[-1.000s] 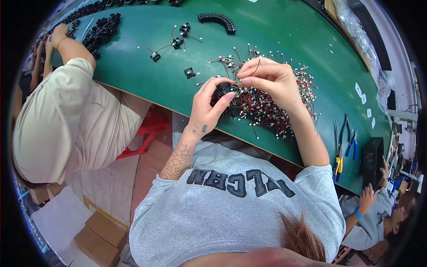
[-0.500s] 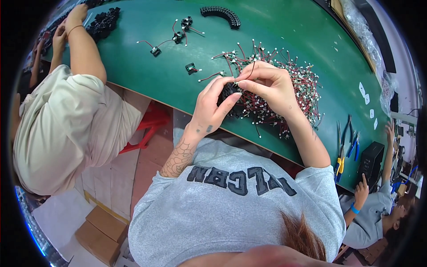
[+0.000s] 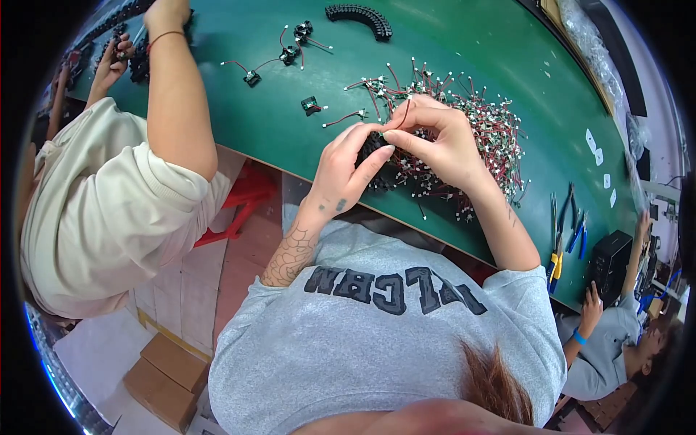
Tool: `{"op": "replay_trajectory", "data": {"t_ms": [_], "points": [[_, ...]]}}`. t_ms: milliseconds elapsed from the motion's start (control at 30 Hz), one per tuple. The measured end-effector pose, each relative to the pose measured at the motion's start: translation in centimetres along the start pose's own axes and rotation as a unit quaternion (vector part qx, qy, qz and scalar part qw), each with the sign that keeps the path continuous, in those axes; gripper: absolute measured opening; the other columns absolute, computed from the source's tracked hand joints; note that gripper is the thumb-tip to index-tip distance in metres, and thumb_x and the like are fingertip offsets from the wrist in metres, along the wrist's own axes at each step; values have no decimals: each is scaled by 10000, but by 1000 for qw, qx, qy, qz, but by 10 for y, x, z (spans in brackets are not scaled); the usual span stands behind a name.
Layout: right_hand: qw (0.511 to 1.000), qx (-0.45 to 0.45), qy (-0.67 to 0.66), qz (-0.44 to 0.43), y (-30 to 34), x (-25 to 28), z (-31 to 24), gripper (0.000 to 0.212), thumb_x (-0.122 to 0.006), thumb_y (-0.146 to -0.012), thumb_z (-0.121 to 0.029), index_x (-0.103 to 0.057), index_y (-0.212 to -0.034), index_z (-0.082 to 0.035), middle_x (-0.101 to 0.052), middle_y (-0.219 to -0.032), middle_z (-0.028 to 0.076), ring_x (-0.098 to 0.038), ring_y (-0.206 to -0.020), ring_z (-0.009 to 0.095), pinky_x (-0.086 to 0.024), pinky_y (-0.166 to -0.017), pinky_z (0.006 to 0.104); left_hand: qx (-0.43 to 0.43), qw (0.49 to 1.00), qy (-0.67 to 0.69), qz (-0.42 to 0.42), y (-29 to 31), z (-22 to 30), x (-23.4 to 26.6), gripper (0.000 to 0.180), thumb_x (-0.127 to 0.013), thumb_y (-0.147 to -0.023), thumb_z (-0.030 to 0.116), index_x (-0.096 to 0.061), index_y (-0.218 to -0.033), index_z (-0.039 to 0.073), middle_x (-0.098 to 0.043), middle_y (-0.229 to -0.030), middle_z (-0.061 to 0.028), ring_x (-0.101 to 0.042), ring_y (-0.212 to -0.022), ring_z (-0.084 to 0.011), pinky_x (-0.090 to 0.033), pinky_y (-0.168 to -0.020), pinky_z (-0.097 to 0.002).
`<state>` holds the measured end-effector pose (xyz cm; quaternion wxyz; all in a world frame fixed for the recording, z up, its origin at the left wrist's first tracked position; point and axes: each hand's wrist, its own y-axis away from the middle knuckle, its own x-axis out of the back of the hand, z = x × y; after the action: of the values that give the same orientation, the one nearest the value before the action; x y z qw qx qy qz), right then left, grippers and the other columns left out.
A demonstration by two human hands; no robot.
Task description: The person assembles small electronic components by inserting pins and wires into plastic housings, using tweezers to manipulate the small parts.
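My two hands meet above the near edge of the green table (image 3: 268, 138), fingertips almost touching. With thumb and fingers, my right hand (image 3: 449, 141) pinches a short red-and-black wire lead (image 3: 407, 110) that sticks up with a small white plug at its end. My left hand (image 3: 344, 165) is closed at the same spot; what sits between its fingertips is mostly covered. Black ridged parts (image 3: 372, 148) show behind the left fingers. A large heap of wire leads with white plugs (image 3: 496, 134) lies beyond and right of my right hand.
Small black housings with wires (image 3: 290, 55) and a lone one (image 3: 310, 106) lie left of the heap. A curved black segmented strip (image 3: 362, 18) is farther back. Pliers (image 3: 557, 250) and a black box (image 3: 610, 257) lie right. Co-workers' arms (image 3: 177, 94) reach in at both sides.
My hands stay nearly in place, with the fingertips shifting slightly. At left, the co-worker's arm has moved right and a hand there lifts a black part.
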<state>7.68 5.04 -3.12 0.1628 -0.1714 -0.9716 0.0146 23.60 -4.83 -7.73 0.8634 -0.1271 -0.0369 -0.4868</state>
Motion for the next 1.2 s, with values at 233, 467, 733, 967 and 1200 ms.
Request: {"op": "replay_trajectory", "data": {"t_ms": [233, 467, 733, 967, 1200], "points": [[987, 104, 116, -29, -2, 5, 1, 56, -680, -757, -13, -630, -740, 6, -602, -762, 49, -477, -660, 137, -381, -585, 233, 5, 1000, -17, -14, 0, 0, 1, 278, -625, -880, 166, -590, -1083, -22, -626, -940, -114, -556, -737, -218, -445, -689, -303], [994, -74, 46, -65, 1, 7, -13, 53, -670, -762, -15, -622, -744, -1, -585, -727, 47, -450, -601, 127, -358, -543, 223, -16, 1000, -21, -16, 0, -3, 0, 280, -630, -877, 166, -591, -1082, -21, -624, -925, -110, -539, -710, -210, -434, -667, -296], [987, 6, 108, -116, -4, 15, -13, 53, -647, -769, -33, -635, -736, 7, -557, -615, 24, -429, -532, 94, -356, -499, 228, -19, 998, -25, -58, 0, -5, 4, 288, -640, -867, 167, -591, -1086, -13, -618, -921, -107, -527, -704, -209, -430, -659, -296], [984, -54, -16, -170, -1, 24, -15, 56, -647, -778, -34, -641, -734, 0, -544, -599, 13, -420, -519, 90, -364, -506, 237, -70, 994, -35, -73, 2, -6, 2, 302, -632, -811, 87, -609, -1096, -11, -597, -903, -92, -539, -761, -184, -430, -687, -282], [996, -11, 9, -90, 2, 15, -11, 52, -669, -778, -16, -643, -734, -7, -556, -622, 2, -413, -537, 72, -335, -509, 209, -48, 997, 14, -58, -1, -9, 5, 302, -672, -825, 134, -604, -1083, -8, -623, -945, -103, -534, -721, -216, -436, -671, -302]]}}
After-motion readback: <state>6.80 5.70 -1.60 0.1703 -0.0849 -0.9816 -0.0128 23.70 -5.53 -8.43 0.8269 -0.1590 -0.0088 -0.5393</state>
